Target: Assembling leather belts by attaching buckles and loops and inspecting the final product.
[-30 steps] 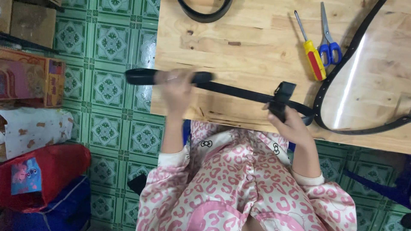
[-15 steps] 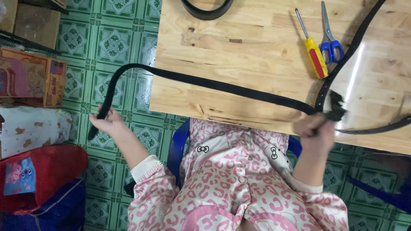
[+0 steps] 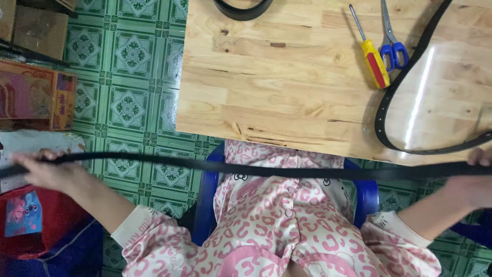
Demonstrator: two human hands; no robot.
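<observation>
A long black belt [image 3: 246, 168] is stretched taut across my lap, just below the wooden table's [image 3: 287, 87] near edge. My left hand [image 3: 43, 172] grips its left end far out over the green tiled floor. My right hand [image 3: 474, 179] is closed on the belt at the right frame edge. A second black belt [image 3: 389, 128] lies looped on the table's right side, close above my right hand.
A yellow-and-red screwdriver [image 3: 373, 59] and blue-handled scissors [image 3: 392, 46] lie at the table's far right. Another black loop [image 3: 241, 7] sits at the top edge. Cardboard boxes [image 3: 36, 97] and a red bag [image 3: 31, 225] stand on the floor to my left. I sit on a blue chair [image 3: 207, 205].
Both hands have spread apart and come down off the table. The belt, first short between them, then drooping at its left end, is now pulled straight across my lap.
</observation>
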